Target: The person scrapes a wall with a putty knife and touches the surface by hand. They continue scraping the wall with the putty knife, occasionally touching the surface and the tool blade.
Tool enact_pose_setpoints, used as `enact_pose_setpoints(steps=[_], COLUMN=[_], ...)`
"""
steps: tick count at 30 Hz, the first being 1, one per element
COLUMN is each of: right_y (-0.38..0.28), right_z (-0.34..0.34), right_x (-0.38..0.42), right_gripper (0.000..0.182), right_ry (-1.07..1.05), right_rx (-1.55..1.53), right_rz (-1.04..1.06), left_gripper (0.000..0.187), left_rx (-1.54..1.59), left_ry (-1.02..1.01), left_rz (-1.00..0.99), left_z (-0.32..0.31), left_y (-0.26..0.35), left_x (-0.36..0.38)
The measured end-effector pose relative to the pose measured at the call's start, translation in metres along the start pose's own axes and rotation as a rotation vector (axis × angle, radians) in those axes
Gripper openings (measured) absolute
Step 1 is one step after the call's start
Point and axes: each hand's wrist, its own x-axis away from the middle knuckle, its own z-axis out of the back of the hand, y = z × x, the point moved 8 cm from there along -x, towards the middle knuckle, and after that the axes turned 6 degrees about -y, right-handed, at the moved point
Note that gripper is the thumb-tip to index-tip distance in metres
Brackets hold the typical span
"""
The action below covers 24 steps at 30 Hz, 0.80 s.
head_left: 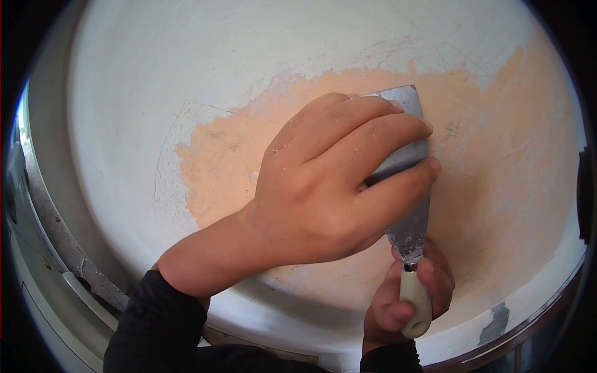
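A putty knife with a broad metal blade (410, 219) and a cream handle (415, 304) points up and away from me, against the wall. My right hand (438, 280) is closed around the handle near the bottom, its thumb along the side. My left hand (329, 177) lies across the blade, its fingers curled over to the blade's right edge, so much of the metal is hidden. Small white specks dot the back of that hand. Behind both hands, a peach-coloured patch (230, 146) with a ragged outline shows amid the white coating.
The white wall surface (155, 62) carries thin scratches near the patch. Below right, a grey spot (495, 323) shows near a dark brown edge (528, 339). Pale panels (56, 304) and a dusty ledge (68, 248) stand at the left.
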Motion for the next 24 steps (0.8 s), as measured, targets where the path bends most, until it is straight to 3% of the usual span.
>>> enact_pose_setpoints(steps=[3, 22, 24], right_y=[-0.003, 0.004, 0.006], right_z=[0.000, 0.002, 0.002], right_x=[-0.015, -0.012, -0.010], right_gripper=[0.043, 0.043, 0.042], right_ry=[0.102, 0.098, 0.098], right_rx=[-0.007, 0.006, -0.013], right_rz=[-0.040, -0.014, 0.084], left_gripper=[0.033, 0.039, 0.038], left_rx=[-0.023, -0.015, -0.025], left_ry=[0.038, 0.059, 0.072], left_rz=[-0.005, 0.017, -0.006], left_z=[0.005, 0.005, 0.002], left_y=[-0.003, -0.003, -0.001], left_x=[-0.002, 0.001, 0.002])
